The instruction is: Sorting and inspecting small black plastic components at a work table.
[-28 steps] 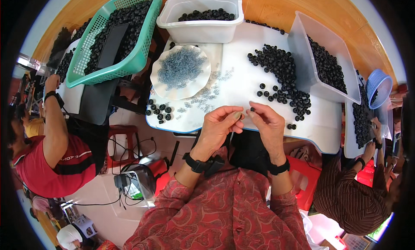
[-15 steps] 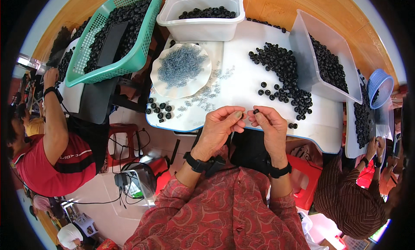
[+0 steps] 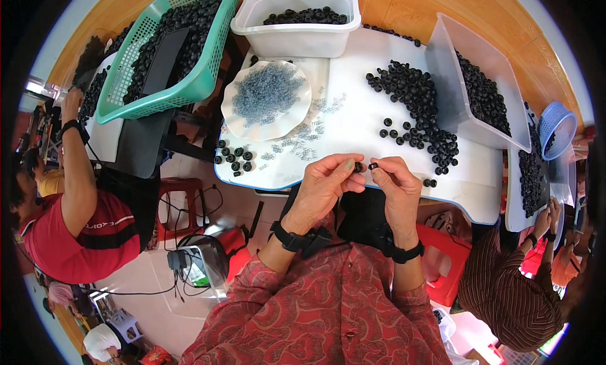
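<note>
Over the near edge of the white table (image 3: 353, 128), my two hands face each other with a narrow gap between the fingertips. My left hand (image 3: 325, 187) pinches a small round black part (image 3: 358, 167) between thumb and fingers. In the pinch of my right hand (image 3: 399, 187) is another small black part (image 3: 373, 166), partly covered by the thumb. Beyond them lies a spread pile of round black parts (image 3: 420, 103). A white scalloped plate (image 3: 260, 134) to the left holds a heap of small clear bluish pieces (image 3: 265, 93).
Behind stands a white tub (image 3: 293, 41) of black parts. A translucent bin (image 3: 451, 87) sits at the right, a green basket (image 3: 170, 103) at the left. Loose black parts (image 3: 235, 156) lie by the left edge. Co-workers sit on both sides, one in a red shirt (image 3: 88, 239).
The black part in my left fingers has come into clearer view, and the right fingers have tilted theirs. Both hands stay in nearly the same place; the view has shifted slightly.
</note>
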Tool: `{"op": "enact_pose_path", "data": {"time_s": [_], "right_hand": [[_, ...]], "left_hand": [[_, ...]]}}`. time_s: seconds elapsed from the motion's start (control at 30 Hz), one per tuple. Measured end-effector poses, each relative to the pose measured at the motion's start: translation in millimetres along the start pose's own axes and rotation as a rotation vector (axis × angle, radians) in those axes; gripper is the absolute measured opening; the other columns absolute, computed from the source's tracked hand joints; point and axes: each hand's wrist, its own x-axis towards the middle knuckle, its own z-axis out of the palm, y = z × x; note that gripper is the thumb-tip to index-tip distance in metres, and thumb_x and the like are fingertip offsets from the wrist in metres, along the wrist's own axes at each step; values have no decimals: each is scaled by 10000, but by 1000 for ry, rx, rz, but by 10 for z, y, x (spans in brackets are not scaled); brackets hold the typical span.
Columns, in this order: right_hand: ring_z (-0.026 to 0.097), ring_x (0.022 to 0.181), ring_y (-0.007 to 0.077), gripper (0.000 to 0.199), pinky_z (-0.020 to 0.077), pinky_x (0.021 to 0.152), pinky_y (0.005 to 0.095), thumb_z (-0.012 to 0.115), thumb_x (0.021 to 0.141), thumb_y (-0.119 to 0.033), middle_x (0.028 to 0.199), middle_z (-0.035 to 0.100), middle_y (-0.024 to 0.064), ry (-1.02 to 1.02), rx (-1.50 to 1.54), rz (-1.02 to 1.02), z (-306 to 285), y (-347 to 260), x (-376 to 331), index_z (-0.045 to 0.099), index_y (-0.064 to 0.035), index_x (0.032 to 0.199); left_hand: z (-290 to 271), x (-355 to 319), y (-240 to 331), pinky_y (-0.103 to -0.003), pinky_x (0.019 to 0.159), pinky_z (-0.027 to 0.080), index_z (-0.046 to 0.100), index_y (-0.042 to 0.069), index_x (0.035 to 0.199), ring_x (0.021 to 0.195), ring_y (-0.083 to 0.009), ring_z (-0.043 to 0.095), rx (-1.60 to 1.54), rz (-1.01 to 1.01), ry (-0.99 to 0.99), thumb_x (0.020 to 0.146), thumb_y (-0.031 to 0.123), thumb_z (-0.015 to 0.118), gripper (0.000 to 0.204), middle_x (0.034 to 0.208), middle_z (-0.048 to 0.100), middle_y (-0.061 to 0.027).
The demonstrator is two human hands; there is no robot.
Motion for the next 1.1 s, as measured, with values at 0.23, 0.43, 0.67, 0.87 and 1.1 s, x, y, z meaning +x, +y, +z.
{"op": "enact_pose_path", "data": {"time_s": [0.23, 0.43, 0.67, 0.87, 1.1], "right_hand": [[606, 904, 104, 162, 469, 795, 203, 685, 871, 37, 985, 622, 31, 10, 40, -9, 54, -25, -11, 715, -2, 1026], [601, 895, 105, 161, 470, 795, 208, 686, 869, 41, 978, 614, 31, -2, 37, -23, 73, -30, -30, 711, 4, 1024], [592, 896, 107, 157, 466, 792, 210, 681, 872, 44, 976, 609, 34, -3, 90, -22, 122, -22, -44, 711, 8, 1022], [589, 902, 107, 156, 465, 794, 212, 683, 871, 44, 974, 606, 31, -11, 84, -20, 135, -33, -55, 712, 9, 1021], [595, 907, 110, 166, 468, 805, 207, 689, 864, 49, 994, 598, 36, 0, 101, -29, 162, -32, -66, 714, 13, 1024]], "left_hand": [[38, -28, 29, -315, 854, 590, 573, -56, 1274, 933, -193, 696, -32, 17, -56, 1009, 72, 515, 299, 1084, 679, -146], [-38, -22, -17, -303, 832, 592, 583, -50, 1259, 929, -183, 689, -74, 8, -59, 989, 38, 541, 287, 1065, 678, -134], [-109, -10, -83, -271, 773, 602, 615, -42, 1187, 884, -160, 688, -180, -11, -85, 946, 23, 613, 250, 1029, 678, -117], [-114, -11, -106, -276, 768, 613, 621, -37, 1165, 880, -171, 696, -226, -9, -93, 939, 18, 621, 233, 1055, 680, -129], [-123, -9, -143, -269, 740, 617, 626, -32, 1147, 856, -180, 702, -291, -22, -111, 937, 32, 628, 220, 1042, 687, -138]]}}
